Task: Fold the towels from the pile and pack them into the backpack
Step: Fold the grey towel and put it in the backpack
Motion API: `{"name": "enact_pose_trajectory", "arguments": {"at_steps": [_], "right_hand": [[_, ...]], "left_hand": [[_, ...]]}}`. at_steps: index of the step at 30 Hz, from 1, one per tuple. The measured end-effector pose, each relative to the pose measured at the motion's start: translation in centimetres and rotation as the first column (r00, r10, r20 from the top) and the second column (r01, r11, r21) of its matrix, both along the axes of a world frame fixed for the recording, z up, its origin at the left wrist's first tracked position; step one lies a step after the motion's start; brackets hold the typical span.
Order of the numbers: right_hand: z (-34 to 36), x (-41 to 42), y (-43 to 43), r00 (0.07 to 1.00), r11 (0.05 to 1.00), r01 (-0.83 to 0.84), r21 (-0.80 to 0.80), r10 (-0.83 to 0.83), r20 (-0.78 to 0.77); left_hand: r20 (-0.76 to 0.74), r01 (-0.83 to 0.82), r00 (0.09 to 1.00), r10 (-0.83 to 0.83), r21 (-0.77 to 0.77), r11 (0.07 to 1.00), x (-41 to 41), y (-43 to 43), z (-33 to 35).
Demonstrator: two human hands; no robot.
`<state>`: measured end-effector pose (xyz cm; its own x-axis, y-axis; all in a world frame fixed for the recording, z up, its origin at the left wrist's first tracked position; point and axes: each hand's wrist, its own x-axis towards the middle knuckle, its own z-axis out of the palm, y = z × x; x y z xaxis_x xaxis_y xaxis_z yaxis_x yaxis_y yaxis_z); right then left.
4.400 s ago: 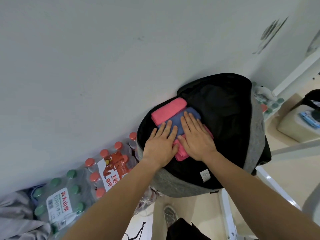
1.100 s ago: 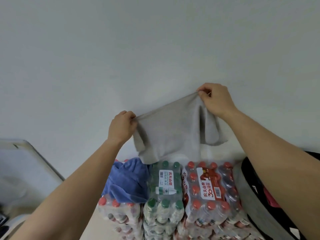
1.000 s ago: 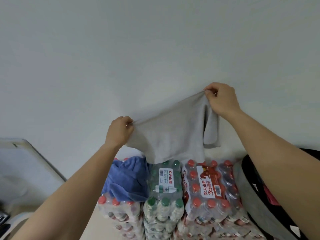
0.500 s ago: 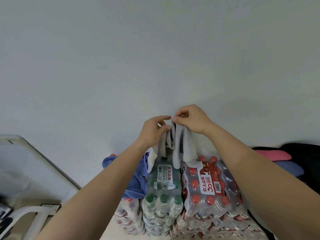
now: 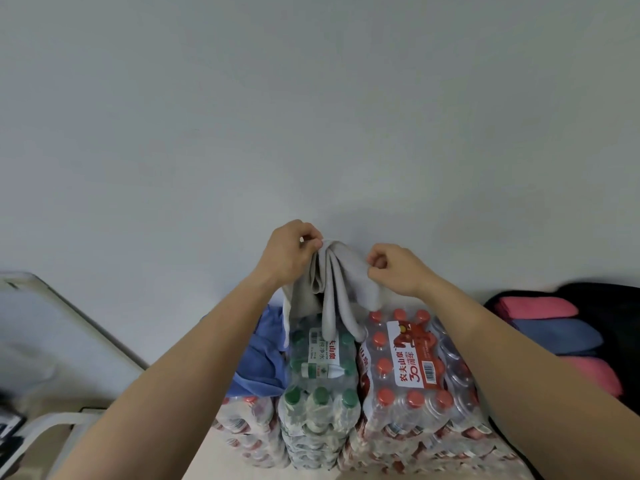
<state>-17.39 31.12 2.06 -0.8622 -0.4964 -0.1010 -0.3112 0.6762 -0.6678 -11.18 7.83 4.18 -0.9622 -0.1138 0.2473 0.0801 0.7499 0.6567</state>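
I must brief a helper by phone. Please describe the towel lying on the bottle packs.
Find the bottle packs stacked against the white wall. On the leftmost pack, beside the green-capped bottles, lies a crumpled blue towel. The other blue towel is folded in the backpack; the grey towel hangs above.

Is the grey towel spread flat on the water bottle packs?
No, the grey towel hangs bunched in vertical folds, pinched at its top by the left hand and the right hand.

Label of the red-capped bottle pack [image 5: 414,355] — 农夫山泉, 30周年; green-capped pack [image 5: 322,348] — 山泉.
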Motion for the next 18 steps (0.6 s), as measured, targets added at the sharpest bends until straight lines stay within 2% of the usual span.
{"name": "enact_pose_trajectory", "arguments": {"at_steps": [7,18], "right_hand": [[-2.3,1.1,1.5,0.994,0.986,-0.111,0.128,0.109,0.022],[-4.2,0.8,6.1,0.997,0.976,0.077,0.206,-0.075,-0.019]], "left_hand": [[-0.010,-0.101,0.995,0.101,0.002,0.995,0.1,-0.9,-0.8],[0.097,-0.172,0.980,0.173,-0.025,0.985,0.0,-0.6,-4.1]]}}
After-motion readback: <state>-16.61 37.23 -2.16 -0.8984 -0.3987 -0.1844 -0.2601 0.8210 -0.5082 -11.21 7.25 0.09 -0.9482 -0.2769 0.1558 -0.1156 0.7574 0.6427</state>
